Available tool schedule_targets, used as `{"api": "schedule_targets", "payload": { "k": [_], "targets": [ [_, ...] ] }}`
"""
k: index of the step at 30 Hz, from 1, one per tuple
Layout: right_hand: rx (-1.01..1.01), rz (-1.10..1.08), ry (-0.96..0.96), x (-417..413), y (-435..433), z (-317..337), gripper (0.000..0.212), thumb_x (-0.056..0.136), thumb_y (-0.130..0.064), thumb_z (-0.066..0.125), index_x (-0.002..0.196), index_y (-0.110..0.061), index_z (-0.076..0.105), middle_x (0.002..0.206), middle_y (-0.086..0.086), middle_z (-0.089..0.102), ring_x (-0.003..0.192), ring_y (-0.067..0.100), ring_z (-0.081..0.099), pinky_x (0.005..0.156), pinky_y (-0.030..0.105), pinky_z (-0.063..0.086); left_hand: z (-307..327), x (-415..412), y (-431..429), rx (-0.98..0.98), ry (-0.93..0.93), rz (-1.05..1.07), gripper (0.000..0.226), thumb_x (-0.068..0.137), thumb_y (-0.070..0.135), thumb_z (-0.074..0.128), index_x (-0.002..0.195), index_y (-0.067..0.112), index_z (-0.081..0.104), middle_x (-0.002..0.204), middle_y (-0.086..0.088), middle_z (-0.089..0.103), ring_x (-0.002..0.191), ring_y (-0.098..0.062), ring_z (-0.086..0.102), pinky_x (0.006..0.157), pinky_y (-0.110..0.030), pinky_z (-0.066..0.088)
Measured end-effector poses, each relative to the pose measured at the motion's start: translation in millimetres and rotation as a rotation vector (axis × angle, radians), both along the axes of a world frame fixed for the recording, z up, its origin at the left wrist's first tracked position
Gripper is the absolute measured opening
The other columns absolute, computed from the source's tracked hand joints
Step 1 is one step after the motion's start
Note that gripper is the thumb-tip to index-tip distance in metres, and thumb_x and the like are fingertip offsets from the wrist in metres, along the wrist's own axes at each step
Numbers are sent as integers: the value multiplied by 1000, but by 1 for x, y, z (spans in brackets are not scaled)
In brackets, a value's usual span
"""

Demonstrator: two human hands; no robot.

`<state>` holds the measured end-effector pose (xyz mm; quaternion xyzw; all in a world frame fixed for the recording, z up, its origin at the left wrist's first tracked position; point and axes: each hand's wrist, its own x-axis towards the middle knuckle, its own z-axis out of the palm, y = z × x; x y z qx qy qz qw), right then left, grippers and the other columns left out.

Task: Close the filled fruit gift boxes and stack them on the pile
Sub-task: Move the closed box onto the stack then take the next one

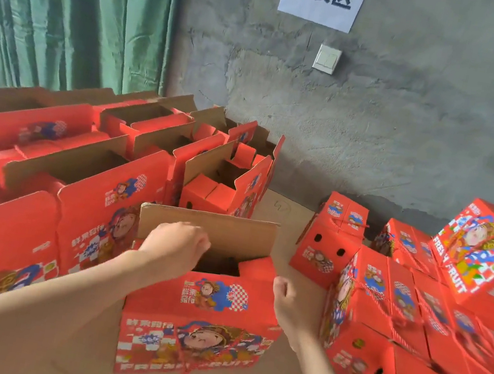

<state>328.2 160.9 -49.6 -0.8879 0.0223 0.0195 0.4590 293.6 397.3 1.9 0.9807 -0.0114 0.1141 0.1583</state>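
Note:
A red fruit gift box [202, 318] stands on the floor in front of me. Its near lid panel lies flat, its far brown flap [232, 233] stands upright, and a dark gap is open between them. My left hand [176, 245] reaches over the box's left top, fingers curled down toward the gap; the fingertips are hidden. My right hand [287, 303] hovers at the box's upper right corner, fingers curled, with nothing visible in it. The pile of closed red boxes [407, 309] lies to the right, one box [484, 250] tilted on top.
Several open red boxes [97, 163] with raised flaps crowd the left and back. A single closed box [331, 236] stands near the grey wall. Brown cardboard [290, 213] covers the floor. A green curtain [72, 13] hangs at the back left.

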Motion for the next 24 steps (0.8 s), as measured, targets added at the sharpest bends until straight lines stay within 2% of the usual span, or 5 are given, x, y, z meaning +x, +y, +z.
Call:
{"api": "schedule_targets", "payload": {
  "k": [3, 7, 10, 19, 24],
  "targets": [
    [97, -108, 141, -34, -3, -3, 36, 101, -41, 32, 114, -14, 50, 103, 8, 57, 106, 25, 52, 83, 30, 34, -20, -34, 46, -285, -154, 161, 20, 94, 21, 49, 97, 14, 67, 101, -7, 62, 92, -28, 58, 76, -34, 44],
    [230, -215, 278, -77, -12, -4, 74, 93, -63, 27, 150, -16, 21, 157, 5, 20, 142, 24, 23, 113, 42, 20, -55, -64, 65, -459, -199, 319, 23, 94, 19, 53, 107, 4, 64, 113, -18, 58, 100, -33, 54, 84, -40, 44],
    [429, -222, 235, -102, -16, -2, 58, 92, -60, 31, 134, -22, 38, 147, 3, 39, 130, 27, 41, 106, 46, 33, -65, -78, 61, -637, -178, 329, 42, 96, 22, 50, 135, 7, 44, 146, -20, 30, 131, -37, 34, 106, -47, 32],
    [733, -332, 302, -149, -20, 25, 77, 76, -68, 48, 129, -12, 47, 121, 16, 55, 108, 34, 55, 92, 53, 45, -58, -91, 52, -1193, -204, 203, 65, 98, 41, 42, 151, 24, 11, 156, -1, 22, 139, -21, 28, 110, -38, 24],
    [888, -414, 359, -161, 1, 34, 75, 84, -48, 62, 140, -7, 33, 117, 26, 55, 102, 41, 58, 77, 49, 51, -54, -97, 50, -1410, 140, 175, 47, 99, 44, 36, 100, 9, 66, 75, -2, 73, 60, -12, 68, 49, -17, 51]
  ]
}}
